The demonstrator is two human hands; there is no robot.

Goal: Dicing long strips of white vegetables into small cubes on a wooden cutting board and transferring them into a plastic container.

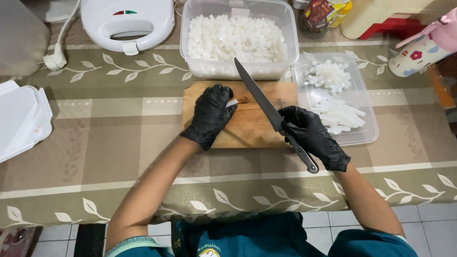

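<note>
Both my hands wear black gloves. My left hand [211, 114] rests on the wooden cutting board [250, 128] and is closed over a small white piece [232, 102]. My right hand [312, 135] grips the handle of a long dark knife [259, 97]; its blade angles up and left over the board, tip near the clear tub [239, 38] filled with white diced cubes.
A clear lid [354, 133] at the right holds white strips [339, 116] and cubes [330, 76]. At the back left is a white sandwich maker [127, 23] with its plug [54, 59]. A white foam box [21, 119] lies far left. A floral bottle [419, 54] stands at the right.
</note>
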